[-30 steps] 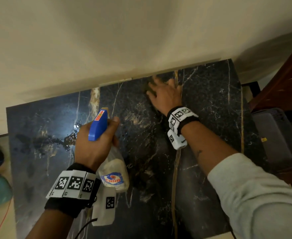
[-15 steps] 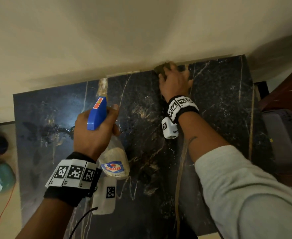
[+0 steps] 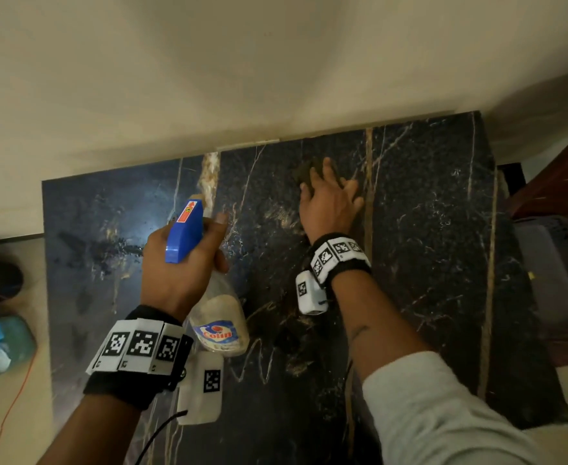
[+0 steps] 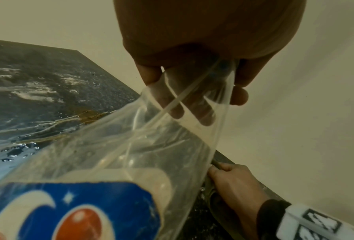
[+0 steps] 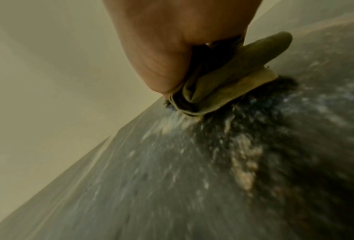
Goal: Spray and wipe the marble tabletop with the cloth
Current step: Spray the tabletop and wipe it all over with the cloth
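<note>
My cloth (image 5: 229, 84), a bunched olive-brown rag, sits pressed to the black marble tabletop (image 3: 427, 263) near its far edge, close to the cream wall (image 3: 242, 78), and my right hand (image 3: 329, 206) lies on top of it, fingers spread over it in the head view; from the wrist the folds are tucked up against my palm, though I can't tell how tightly the fingers curl. The stone beside the rag shows pale streaks and gold veins. My left hand (image 3: 182, 270) holds the Colin spray bottle (image 3: 219, 327) above the slab, fingers wrapped round its clear neck under the blue trigger head (image 3: 184, 233). Wet droplets (image 4: 20, 151) glisten on the marble to the left. Off the table's left side, a teal object (image 3: 0, 347) rests on the floor.
</note>
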Tool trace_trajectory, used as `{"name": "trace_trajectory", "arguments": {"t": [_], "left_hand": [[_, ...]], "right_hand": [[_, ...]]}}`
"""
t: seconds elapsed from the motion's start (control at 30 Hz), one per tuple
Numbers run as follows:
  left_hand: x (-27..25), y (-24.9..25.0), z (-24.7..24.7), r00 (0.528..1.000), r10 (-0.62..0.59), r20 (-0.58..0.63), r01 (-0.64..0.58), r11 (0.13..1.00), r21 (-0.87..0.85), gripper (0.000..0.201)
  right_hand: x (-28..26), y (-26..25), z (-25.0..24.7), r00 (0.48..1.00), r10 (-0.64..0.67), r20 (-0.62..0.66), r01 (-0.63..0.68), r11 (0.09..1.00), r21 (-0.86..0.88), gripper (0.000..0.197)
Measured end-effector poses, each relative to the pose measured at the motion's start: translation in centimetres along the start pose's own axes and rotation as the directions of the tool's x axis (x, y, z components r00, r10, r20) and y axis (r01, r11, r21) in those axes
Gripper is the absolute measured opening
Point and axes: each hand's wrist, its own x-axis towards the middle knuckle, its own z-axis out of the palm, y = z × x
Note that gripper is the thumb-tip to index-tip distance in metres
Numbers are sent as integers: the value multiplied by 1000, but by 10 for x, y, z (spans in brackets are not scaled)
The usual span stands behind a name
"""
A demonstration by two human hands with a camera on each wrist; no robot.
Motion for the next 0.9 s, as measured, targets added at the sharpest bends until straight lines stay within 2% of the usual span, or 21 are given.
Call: {"name": "trace_trajectory", "arguments": {"t": [0.07,0.13,0.2,0.27,0.33,0.4,0.43,0.47,0.5,0.57,0.6,0.63,0.67,0.7,0.77,0.83,0.87,0.9], "left_hand": [[-2,-2,0,1000,9,9,-9,1000,20,24],[-5,-3,2,1000,6,26,-7,999,33,22],[-8,-3,3,999,-7,42,6,999,33,23],[-10,-3,1,999,-19,51,18,1000,19,25],[-12,-4,-3,999,-18,41,18,1000,10,27],[-14,-7,-5,999,-26,30,26,1000,0,32],[-15,-8,-6,999,-36,25,36,999,-9,34],[-15,-9,-6,999,-44,24,44,999,-17,32],[-16,-10,-5,998,-52,28,53,998,-20,30],[-16,-13,-4,997,-59,51,59,998,-8,33],[-16,-13,-3,996,-63,59,63,998,-3,36],[-16,-14,-3,996,-66,60,67,998,-5,37],[-15,-14,-4,996,-69,59,69,998,-5,37],[-16,-14,-4,996,-71,56,71,997,-7,35],[-16,-12,-6,997,-67,27,68,998,-13,31],[-15,-10,-8,999,-51,12,51,999,-12,34],[-14,-10,-9,999,-42,12,42,999,-5,32],[-14,-10,-10,999,-32,11,32,999,3,29]], "right_hand": [[-21,-8,10,996,-85,20,86,995,-41,44],[-36,-3,12,958,-279,69,285,952,-110,45],[-30,9,8,917,-387,99,399,904,-156,47],[-19,17,5,949,-307,64,314,932,-181,47],[-17,15,7,994,-109,-27,104,986,-133,47],[-20,2,10,998,44,-48,-48,996,-78,47],[-21,-4,11,998,56,-30,-58,996,-71,47],[-20,-8,10,1000,6,-8,-7,996,-87,47],[-17,-8,8,995,-100,22,102,987,-121,47],[-3,2,-2,930,-355,98,368,912,-183,48],[7,10,-7,888,-441,129,459,863,-209,48],[18,16,-12,869,-474,142,495,836,-237,48],[28,19,-14,883,-454,118,469,845,-258,48],[37,17,-17,923,-380,65,383,887,-256,46],[47,-2,-14,990,-132,-46,121,974,-194,43],[45,-30,-6,996,47,-76,-57,989,-136,40],[42,-44,-2,996,56,-71,-64,991,-116,39],[38,-56,2,998,3,-61,-11,992,-128,38]]}}
